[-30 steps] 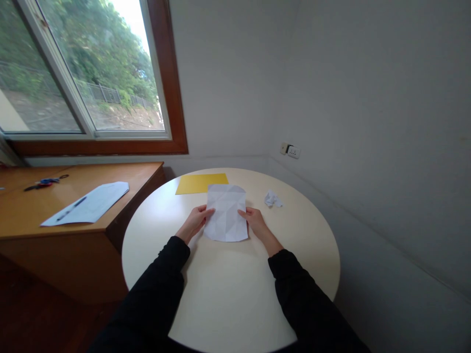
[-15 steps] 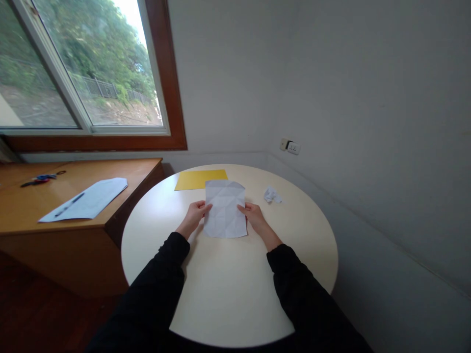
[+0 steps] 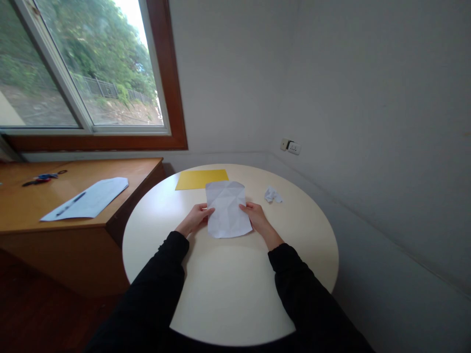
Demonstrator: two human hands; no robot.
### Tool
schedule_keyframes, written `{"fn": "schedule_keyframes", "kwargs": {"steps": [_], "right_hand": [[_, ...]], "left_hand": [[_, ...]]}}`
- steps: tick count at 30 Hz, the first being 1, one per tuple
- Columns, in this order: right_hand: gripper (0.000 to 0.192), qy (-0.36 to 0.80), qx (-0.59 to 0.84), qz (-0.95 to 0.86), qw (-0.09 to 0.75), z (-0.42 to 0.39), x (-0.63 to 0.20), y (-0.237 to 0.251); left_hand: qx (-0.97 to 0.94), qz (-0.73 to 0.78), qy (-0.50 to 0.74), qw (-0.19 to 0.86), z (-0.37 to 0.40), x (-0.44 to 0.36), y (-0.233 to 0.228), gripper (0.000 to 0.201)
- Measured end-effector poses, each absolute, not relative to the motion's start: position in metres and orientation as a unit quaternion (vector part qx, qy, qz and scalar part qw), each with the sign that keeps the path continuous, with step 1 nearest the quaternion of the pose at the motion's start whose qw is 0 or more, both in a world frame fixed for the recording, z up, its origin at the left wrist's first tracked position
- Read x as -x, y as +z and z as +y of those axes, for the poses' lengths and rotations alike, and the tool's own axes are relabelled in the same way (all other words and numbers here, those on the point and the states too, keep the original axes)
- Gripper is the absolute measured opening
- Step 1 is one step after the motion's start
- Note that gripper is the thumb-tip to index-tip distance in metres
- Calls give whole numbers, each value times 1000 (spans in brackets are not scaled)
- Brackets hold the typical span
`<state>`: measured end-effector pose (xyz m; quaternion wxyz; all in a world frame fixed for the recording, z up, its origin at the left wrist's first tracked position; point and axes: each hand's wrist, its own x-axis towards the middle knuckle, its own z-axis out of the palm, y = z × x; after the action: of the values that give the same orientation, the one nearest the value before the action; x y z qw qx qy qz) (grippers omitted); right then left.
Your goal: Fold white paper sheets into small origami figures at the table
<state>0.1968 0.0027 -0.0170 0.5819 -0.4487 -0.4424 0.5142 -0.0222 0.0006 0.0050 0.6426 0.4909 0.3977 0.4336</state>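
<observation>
Gripping the creased white sheet (image 3: 227,210) by its two side edges, the left hand (image 3: 195,219) and right hand (image 3: 256,218) pinch it between thumb and curled fingers. It sits tilted just above the round pale surface (image 3: 228,284), near a yellow sheet (image 3: 200,179) and a crumpled scrap (image 3: 273,195).
</observation>
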Motion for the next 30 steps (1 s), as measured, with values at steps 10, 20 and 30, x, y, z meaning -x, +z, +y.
{"fn": "schedule_keyframes", "kwargs": {"steps": [10,20,30], "right_hand": [[34,510,439,-440,595,0,-196,-13],[30,495,460,-450,583,-2,-197,-9],[34,524,428,-434,595,1,-198,-12]], "left_hand": [[-511,418,436,612,4,24,3,30],[-522,426,441,594,-1,22,10,29],[-514,368,464,620,3,24,10,34]]}}
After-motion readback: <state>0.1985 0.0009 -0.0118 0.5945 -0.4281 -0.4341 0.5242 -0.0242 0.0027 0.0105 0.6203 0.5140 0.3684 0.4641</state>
